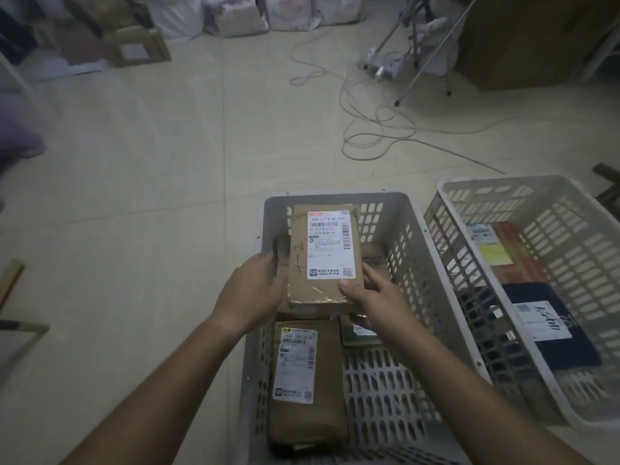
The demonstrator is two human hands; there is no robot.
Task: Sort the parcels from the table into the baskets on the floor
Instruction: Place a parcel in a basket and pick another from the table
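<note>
A brown cardboard parcel (302, 263) with a white shipping label and "4-2" written on it hangs over the grey basket (335, 199) in the middle. My left hand (250, 290) grips its left edge and my right hand (372, 302) grips its lower right corner, thumb on the label. Below it in the same basket lie another brown labelled parcel (307, 380) and a smaller one (360, 332), partly hidden by my right hand. A white basket (486, 182) on the right holds a reddish parcel (513, 260) and a dark blue parcel (550, 333).
Loose cables (362, 122) trail across the tiled floor beyond the baskets. A metal stand (426, 58) and a large cardboard box (523, 38) are at the back right. White sacks (235, 15) and a flat box (137, 50) line the far wall.
</note>
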